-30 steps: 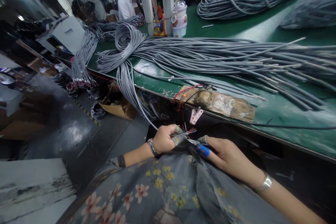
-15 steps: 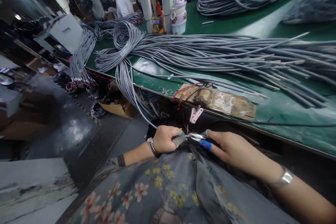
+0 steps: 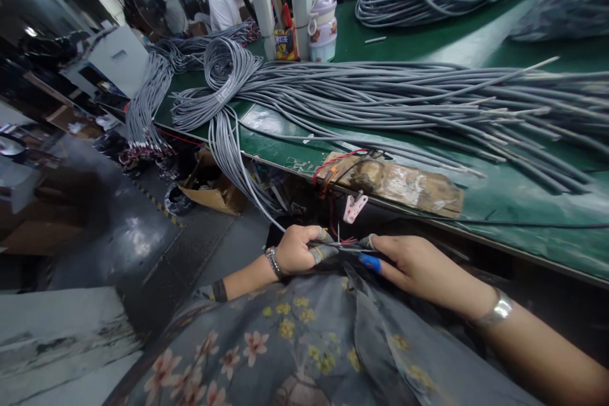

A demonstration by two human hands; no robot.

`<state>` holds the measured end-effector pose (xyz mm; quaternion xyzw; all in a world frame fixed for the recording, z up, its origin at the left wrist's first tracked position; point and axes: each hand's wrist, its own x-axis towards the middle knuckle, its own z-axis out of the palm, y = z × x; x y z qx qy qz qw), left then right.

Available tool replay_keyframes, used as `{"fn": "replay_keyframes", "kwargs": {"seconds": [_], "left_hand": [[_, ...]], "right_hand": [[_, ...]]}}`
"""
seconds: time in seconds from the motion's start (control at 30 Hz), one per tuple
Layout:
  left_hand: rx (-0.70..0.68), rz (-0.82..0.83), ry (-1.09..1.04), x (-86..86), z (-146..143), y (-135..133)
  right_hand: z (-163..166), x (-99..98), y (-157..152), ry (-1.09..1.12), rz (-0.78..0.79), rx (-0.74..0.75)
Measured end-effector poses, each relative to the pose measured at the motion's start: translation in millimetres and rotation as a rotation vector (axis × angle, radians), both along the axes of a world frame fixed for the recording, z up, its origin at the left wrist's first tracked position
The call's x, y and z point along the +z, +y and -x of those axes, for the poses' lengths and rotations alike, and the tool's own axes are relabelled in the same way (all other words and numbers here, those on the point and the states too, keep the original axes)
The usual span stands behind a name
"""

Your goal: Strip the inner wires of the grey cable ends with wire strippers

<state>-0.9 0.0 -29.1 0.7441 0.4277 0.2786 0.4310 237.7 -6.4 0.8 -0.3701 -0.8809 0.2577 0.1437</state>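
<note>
My left hand (image 3: 297,250), with grey covers on thumb and forefinger, is closed on a grey cable (image 3: 271,221) near its stripped end. Thin red and white inner wires (image 3: 348,242) stick out just past those fingertips. My right hand (image 3: 404,257) wears a pale cover and a blue one on its fingers. It pinches the cable's stripped end, where a grey strip runs between the two hands; exactly which strands it grips is too small to tell. Both hands are low, in front of the bench edge, above a flowered grey apron (image 3: 285,330).
A long bundle of grey cables (image 3: 356,89) lies along the green bench (image 3: 428,44). A worn wooden block (image 3: 409,187) and a pink clip (image 3: 355,207) are at its front edge. A cardboard box (image 3: 214,187) stands on the floor. Someone in white (image 3: 223,3) sits further back.
The pale strands between my hands have been drawn together, and the red wires now show more clearly. My right hand and forearm have shifted slightly left.
</note>
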Motion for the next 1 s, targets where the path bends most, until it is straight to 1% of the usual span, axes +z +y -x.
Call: {"fn": "replay_keyframes", "kwargs": {"seconds": [0.13,0.27,0.4,0.53,0.6,0.7,0.77,0.83,0.9,1.0], "left_hand": [[0.006,0.064,-0.070,-0.2,-0.6,0.3],[0.005,0.099,-0.116,1.2,-1.4,1.0],[-0.020,0.069,-0.109,4.0,-1.8,0.5],[-0.018,0.076,-0.091,3.6,-4.5,-1.9],[0.036,0.131,-0.103,1.4,-6.6,-0.9],[0.238,0.291,-0.155,0.1,-8.1,5.4],[0.348,0.387,-0.182,2.9,-7.4,10.0],[0.361,0.443,-0.201,8.2,-6.4,11.9],[0.334,0.463,-0.229,13.2,-5.9,10.1],[0.308,0.459,-0.253,16.4,-6.5,4.2]], "right_hand": [[3.0,-3.8,-0.7,0.015,-0.019,-0.021],[5.2,-10.1,-2.7,0.085,-0.064,-0.020],[3.4,-14.3,-4.8,0.157,-0.001,0.019],[2.4,-13.2,-10.0,0.212,0.032,0.004],[3.8,-9.4,-15.3,0.240,0.033,0.016],[7.7,-3.3,-23.6,0.268,0.036,0.115],[9.8,-2.8,-26.1,0.219,0.018,0.129],[10.2,-6.6,-25.1,0.101,-0.057,0.028],[8.9,-12.4,-22.4,-0.019,-0.148,-0.103],[7.5,-17.6,-20.2,-0.060,-0.221,-0.203]]}}
